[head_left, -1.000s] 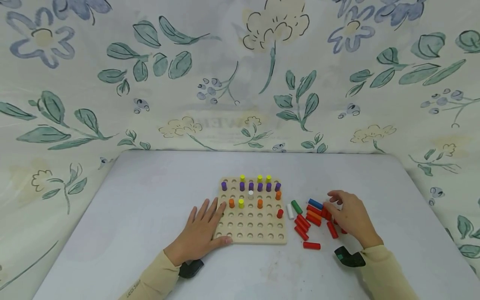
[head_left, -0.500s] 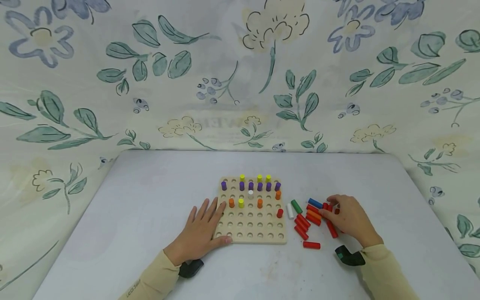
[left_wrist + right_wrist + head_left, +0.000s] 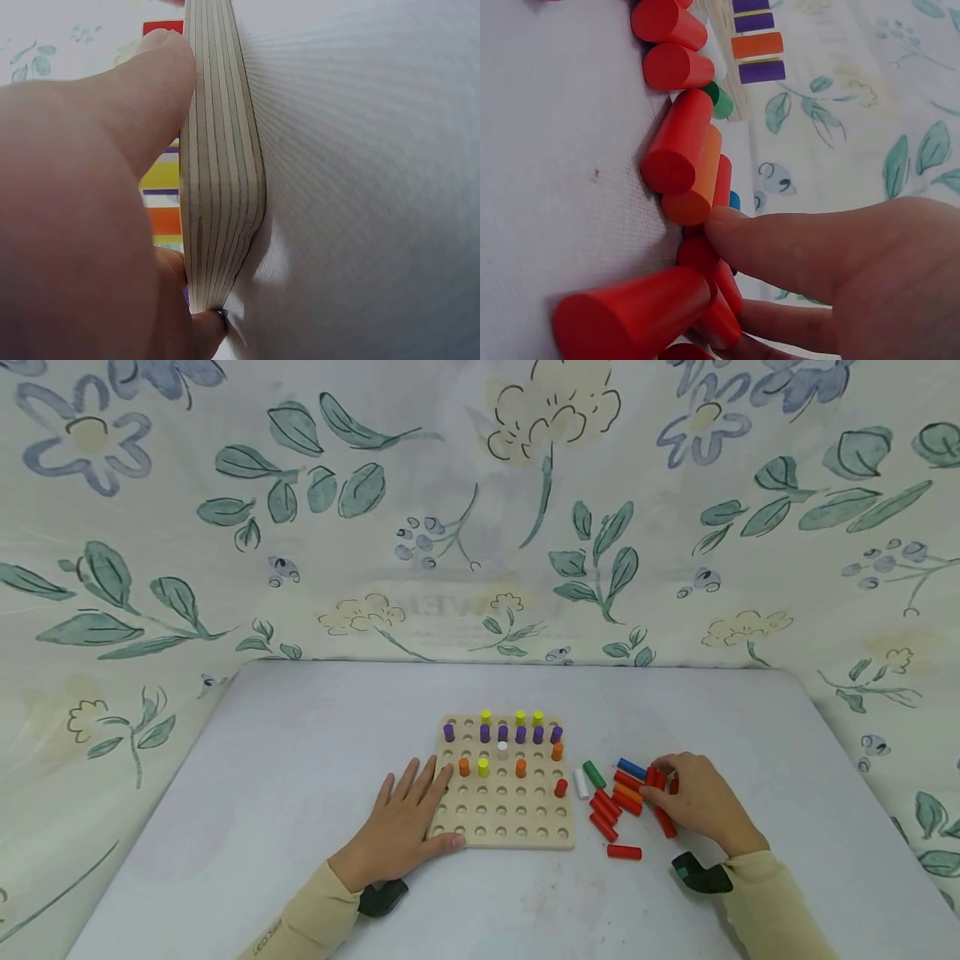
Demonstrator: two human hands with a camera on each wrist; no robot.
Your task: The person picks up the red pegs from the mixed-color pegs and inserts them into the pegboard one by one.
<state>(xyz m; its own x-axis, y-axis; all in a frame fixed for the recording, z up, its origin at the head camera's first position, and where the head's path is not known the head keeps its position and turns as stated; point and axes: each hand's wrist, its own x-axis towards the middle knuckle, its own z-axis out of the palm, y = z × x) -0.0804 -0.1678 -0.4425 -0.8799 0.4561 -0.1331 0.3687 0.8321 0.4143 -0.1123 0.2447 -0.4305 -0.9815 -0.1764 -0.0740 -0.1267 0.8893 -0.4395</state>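
A wooden pegboard point(image 3: 510, 840) with rows of round holes lies mid-table, several coloured pegs upright in it. My left hand point(image 3: 401, 828) rests at its left side, fingers spread over the edge and thumb at the front corner. In the left wrist view the thumb point(image 3: 154, 82) lies along the board's layered side. To the right of the board, my right hand point(image 3: 701, 797) reaches into a pile of loose pegs. Its thumb and curled fingers close around red pegs point(image 3: 697, 256), which the hand partly hides. A larger red peg point(image 3: 630, 315) lies just nearer the wrist camera.
Between board and right hand lie a white peg point(image 3: 581, 783), a green peg point(image 3: 593, 774), a blue peg point(image 3: 632, 768), an orange peg point(image 3: 627, 792) and several red ones. One red peg point(image 3: 624, 852) lies apart, nearer the front. Floral cloth point(image 3: 480, 527) hangs behind the table.
My right hand has drawn slightly down, its fingers closing in around red pegs, which now stand closer together. The left hand and the pegboard stay where they were.
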